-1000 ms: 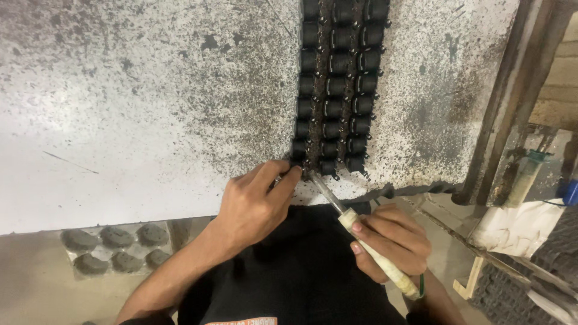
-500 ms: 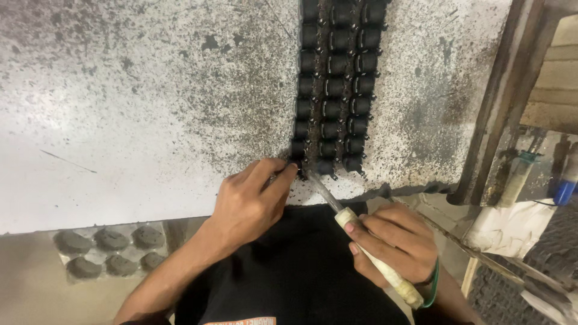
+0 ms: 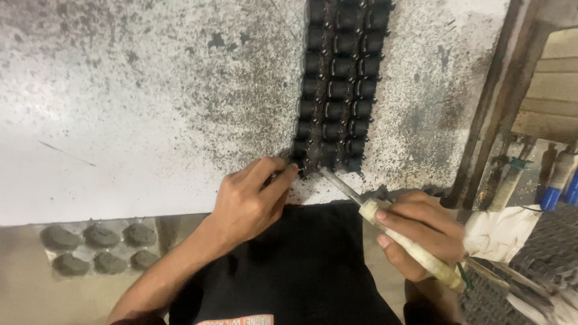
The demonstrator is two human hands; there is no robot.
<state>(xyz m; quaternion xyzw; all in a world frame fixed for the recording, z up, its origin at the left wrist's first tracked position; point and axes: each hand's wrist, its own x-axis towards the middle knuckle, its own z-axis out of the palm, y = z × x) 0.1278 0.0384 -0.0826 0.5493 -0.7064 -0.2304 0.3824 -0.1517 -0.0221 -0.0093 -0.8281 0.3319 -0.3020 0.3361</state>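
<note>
1. Speckled and stained, the white worktop [image 3: 120, 120] fills most of my view, dusted with black grit that thickens toward the middle.
2. Low on the far left, a grey tray [image 3: 96, 253] of rounded dark lumps sits below the worktop's edge.
3. My left hand [image 3: 250, 201] rests at the near edge of the worktop, fingers curled narrow, the fingertips [image 3: 288, 171] pinched at the bottom left corner of the black strip; whether they grip a small piece there, I cannot tell.
4. That strip of small black cylinders [image 3: 337, 84], in three rows, runs up the worktop from just beyond my fingertips.
5. My right hand [image 3: 421, 238] is wrapped tight around the pale handle of a tool [image 3: 409, 247], its thin metal shaft slanting up-left to touch the strip's near end.
6. Right of my hand lies a white cloth [image 3: 497, 232], beside a dark metal frame [image 3: 494, 102].
</note>
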